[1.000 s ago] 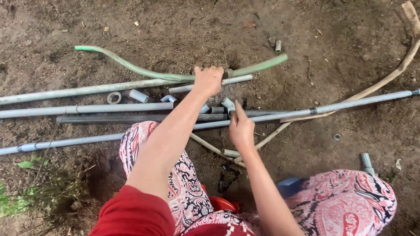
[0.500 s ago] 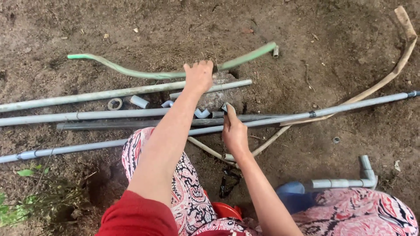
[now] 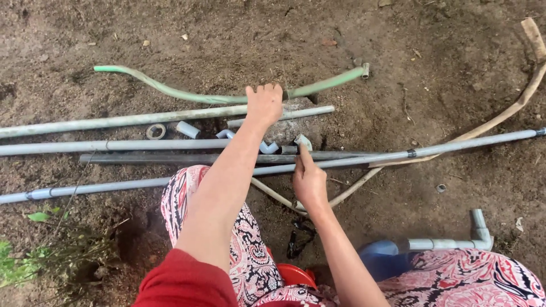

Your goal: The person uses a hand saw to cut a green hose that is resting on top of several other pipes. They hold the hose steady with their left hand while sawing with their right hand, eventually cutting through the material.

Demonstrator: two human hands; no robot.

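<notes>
Here, the left hand (image 3: 263,104) rests with loosely spread fingers on a short grey plastic pipe (image 3: 310,112) lying on the soil; the right hand (image 3: 310,181) pinches a small grey elbow fitting (image 3: 303,141) above the long pipes.

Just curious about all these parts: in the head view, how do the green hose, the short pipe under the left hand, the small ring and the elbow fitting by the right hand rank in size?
1. green hose, longest.
2. short pipe.
3. small ring and elbow fitting: they look alike, so I won't rank them.
</notes>
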